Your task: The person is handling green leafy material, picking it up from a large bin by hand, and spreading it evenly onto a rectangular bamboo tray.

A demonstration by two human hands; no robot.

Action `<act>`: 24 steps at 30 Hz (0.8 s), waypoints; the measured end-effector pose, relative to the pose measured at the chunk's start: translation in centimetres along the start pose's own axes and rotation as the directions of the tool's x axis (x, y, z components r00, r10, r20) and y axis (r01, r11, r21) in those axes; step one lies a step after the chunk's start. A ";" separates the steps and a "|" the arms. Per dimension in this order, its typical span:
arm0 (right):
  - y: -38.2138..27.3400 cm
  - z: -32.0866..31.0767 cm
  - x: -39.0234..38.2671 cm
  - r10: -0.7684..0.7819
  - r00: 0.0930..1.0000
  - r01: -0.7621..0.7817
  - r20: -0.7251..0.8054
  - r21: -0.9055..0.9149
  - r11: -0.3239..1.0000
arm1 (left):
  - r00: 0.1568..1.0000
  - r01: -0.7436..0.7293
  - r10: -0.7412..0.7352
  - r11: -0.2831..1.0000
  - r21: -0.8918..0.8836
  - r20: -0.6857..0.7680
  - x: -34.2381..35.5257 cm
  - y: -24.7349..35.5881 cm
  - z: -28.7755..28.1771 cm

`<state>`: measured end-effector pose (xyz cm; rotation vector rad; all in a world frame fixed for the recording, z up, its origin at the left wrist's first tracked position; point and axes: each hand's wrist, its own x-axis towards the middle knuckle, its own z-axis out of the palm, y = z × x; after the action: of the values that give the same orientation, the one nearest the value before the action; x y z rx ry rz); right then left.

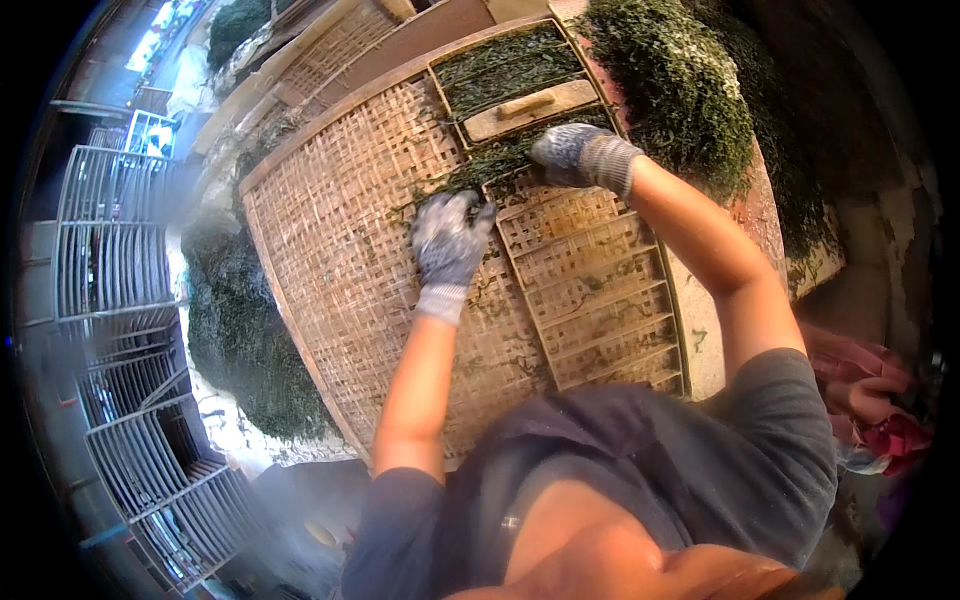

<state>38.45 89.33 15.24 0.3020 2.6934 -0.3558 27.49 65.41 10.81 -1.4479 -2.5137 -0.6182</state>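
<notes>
A woven bamboo tray (345, 190) lies in front of me, with a wooden frame (545, 345) divided into compartments on its right part. Dark green, stringy, seaweed-like strands (505, 60) fill the farthest compartment. More strands lie in the one between my hands. My left hand (450, 240), in a grey knit glove, rests at the left end of these strands, fingers bent and apart. My right hand (575, 155), gloved alike, is closed at their right end; its fingertips are hidden. Just beyond it, a wooden board with a handle (530, 108) lies across the frame.
Large heaps of green strands stand at the far right (665, 90) and left (245, 330) of the tray. Metal racks (115, 235) line the left side. Nearer compartments hold a few stray shreds. Pink cloth (865, 385) lies at the right.
</notes>
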 end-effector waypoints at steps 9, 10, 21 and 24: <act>-1.7 -0.7 2.8 -0.052 0.967 0.043 0.248 0.045 0.998 | 0.929 -0.322 0.266 0.924 -0.208 -0.258 -2.8 3.0 1.2; -2.7 -0.9 3.1 -0.161 0.986 0.149 0.050 0.187 0.971 | 0.905 -0.406 0.366 0.896 -0.181 -0.216 -2.5 4.7 1.4; -8.8 -2.9 9.6 -0.270 0.958 0.287 0.097 -0.337 0.897 | 0.728 0.095 -0.064 0.995 -0.008 0.683 4.8 6.9 7.9; -7.6 -2.5 10.1 -0.314 0.920 0.334 0.234 -0.051 0.941 | 0.785 -0.025 0.039 0.999 -0.031 0.618 4.5 6.2 9.8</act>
<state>26.56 84.51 14.79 -0.2065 2.5216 -0.3390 31.02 75.93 5.22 -1.9553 -2.9401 -0.1608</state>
